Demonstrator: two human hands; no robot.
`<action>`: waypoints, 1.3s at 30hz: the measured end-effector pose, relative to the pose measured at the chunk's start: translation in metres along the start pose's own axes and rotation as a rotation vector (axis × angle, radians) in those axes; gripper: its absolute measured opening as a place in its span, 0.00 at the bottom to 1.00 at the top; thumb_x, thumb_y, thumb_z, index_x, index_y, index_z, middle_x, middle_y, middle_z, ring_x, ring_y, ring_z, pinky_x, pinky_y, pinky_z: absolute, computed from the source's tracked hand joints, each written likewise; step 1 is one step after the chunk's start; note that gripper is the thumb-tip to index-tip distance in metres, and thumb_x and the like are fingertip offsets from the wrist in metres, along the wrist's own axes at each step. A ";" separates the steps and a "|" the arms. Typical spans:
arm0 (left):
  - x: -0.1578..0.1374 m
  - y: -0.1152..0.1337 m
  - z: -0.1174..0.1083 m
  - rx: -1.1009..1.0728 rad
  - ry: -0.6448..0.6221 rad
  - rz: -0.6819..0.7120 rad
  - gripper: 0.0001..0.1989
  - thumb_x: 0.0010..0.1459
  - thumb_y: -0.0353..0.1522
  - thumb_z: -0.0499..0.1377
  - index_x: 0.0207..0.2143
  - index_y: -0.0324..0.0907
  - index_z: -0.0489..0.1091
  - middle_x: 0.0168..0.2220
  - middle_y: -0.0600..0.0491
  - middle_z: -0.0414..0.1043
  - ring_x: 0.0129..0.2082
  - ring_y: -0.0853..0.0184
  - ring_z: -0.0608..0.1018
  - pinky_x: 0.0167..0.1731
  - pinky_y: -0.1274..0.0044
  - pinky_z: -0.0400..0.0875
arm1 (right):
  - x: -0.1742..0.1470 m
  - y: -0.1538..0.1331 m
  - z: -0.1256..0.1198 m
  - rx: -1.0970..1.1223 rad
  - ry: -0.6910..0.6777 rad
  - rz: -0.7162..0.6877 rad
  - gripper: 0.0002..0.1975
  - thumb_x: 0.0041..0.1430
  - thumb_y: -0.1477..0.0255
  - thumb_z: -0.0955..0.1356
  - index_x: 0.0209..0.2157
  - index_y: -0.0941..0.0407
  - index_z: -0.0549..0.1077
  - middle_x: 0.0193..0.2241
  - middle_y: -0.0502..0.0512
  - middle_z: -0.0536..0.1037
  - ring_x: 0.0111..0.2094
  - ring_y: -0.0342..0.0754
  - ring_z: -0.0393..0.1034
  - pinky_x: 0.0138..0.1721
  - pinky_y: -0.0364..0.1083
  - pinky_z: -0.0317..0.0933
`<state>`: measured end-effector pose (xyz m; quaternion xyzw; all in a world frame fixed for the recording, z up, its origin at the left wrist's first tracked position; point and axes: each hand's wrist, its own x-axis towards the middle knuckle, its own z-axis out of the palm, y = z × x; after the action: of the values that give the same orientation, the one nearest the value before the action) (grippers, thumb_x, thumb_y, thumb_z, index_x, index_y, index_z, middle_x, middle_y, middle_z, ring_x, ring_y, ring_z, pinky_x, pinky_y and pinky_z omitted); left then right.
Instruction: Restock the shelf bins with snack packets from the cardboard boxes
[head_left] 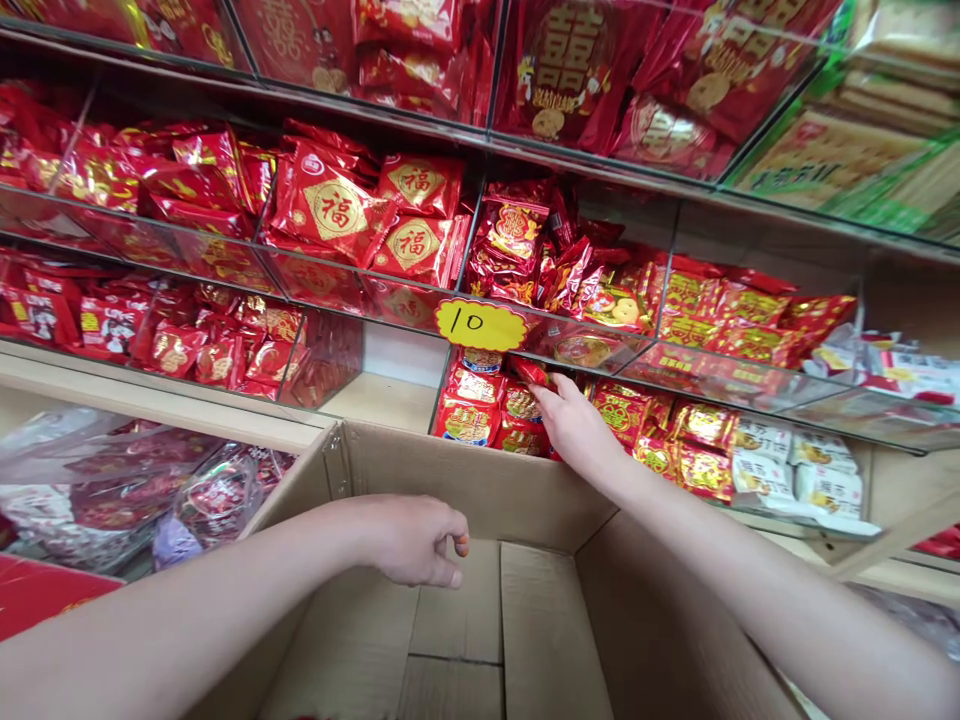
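Observation:
My right hand (581, 430) reaches into a lower shelf bin, its fingers closed on a small red snack packet (531, 372). More red and gold snack packets (471, 405) lie in rows beneath and beside it. A yellow price tag (480, 323) marked "10" sits just above, on the bin edge. Over the open cardboard box (465, 475), my left hand (416, 540) hangs with its fingers loosely bent. A gap shows between its thumb and fingers, and it holds nothing. The box's visible floor is bare cardboard flaps.
Clear-walled bins of red packets (330, 205) fill the tiers above. White packets (795, 470) lie at the right of the lower tier, and green-wrapped biscuits (847, 140) are at upper right. Plastic-wrapped goods (225, 495) rest left of the box. Clear dividers and shelf edges surround the right hand.

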<state>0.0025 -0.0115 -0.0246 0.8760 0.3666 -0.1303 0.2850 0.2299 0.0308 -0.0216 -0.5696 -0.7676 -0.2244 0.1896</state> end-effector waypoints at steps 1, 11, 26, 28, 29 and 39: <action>0.000 0.000 0.000 0.015 0.002 -0.007 0.18 0.47 0.40 0.53 0.42 0.47 0.65 0.36 0.54 0.73 0.31 0.66 0.74 0.25 0.79 0.63 | 0.004 0.002 0.001 0.061 -0.018 0.019 0.17 0.58 0.75 0.54 0.48 0.61 0.62 0.50 0.66 0.60 0.48 0.52 0.59 0.46 0.47 0.56; -0.003 0.002 -0.001 0.065 -0.035 -0.064 0.20 0.46 0.42 0.54 0.42 0.47 0.66 0.37 0.52 0.72 0.34 0.62 0.74 0.27 0.76 0.63 | 0.041 0.005 -0.007 0.117 -0.319 0.339 0.15 0.57 0.66 0.57 0.41 0.61 0.63 0.40 0.66 0.70 0.43 0.55 0.63 0.40 0.50 0.57; 0.000 -0.003 0.002 0.201 -0.059 -0.126 0.21 0.45 0.41 0.54 0.44 0.46 0.66 0.35 0.50 0.73 0.30 0.62 0.74 0.24 0.76 0.64 | 0.048 0.017 -0.013 0.028 -0.480 0.213 0.22 0.57 0.62 0.55 0.42 0.64 0.66 0.41 0.68 0.70 0.43 0.55 0.65 0.41 0.47 0.57; 0.002 -0.004 0.002 0.203 -0.064 -0.140 0.22 0.45 0.40 0.54 0.44 0.45 0.66 0.34 0.49 0.73 0.29 0.62 0.73 0.24 0.76 0.64 | 0.039 0.016 -0.016 0.009 -0.474 0.178 0.23 0.57 0.62 0.56 0.46 0.66 0.62 0.44 0.70 0.67 0.45 0.56 0.62 0.43 0.49 0.55; 0.002 -0.005 0.003 0.199 -0.066 -0.144 0.22 0.45 0.40 0.54 0.45 0.44 0.66 0.34 0.49 0.73 0.29 0.61 0.73 0.25 0.75 0.64 | 0.033 0.014 -0.017 -0.001 -0.468 0.171 0.24 0.56 0.63 0.57 0.48 0.67 0.60 0.45 0.72 0.65 0.47 0.57 0.60 0.45 0.50 0.54; 0.004 -0.004 0.003 0.207 -0.074 -0.174 0.24 0.45 0.38 0.55 0.47 0.42 0.64 0.34 0.48 0.73 0.31 0.59 0.73 0.28 0.73 0.64 | -0.001 -0.042 -0.037 -0.097 -0.200 -0.085 0.20 0.54 0.69 0.60 0.47 0.65 0.63 0.44 0.68 0.67 0.43 0.60 0.59 0.41 0.55 0.55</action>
<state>0.0024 -0.0085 -0.0307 0.8601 0.4150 -0.2241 0.1942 0.1914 -0.0013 0.0026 -0.5645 -0.7945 -0.2113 0.0744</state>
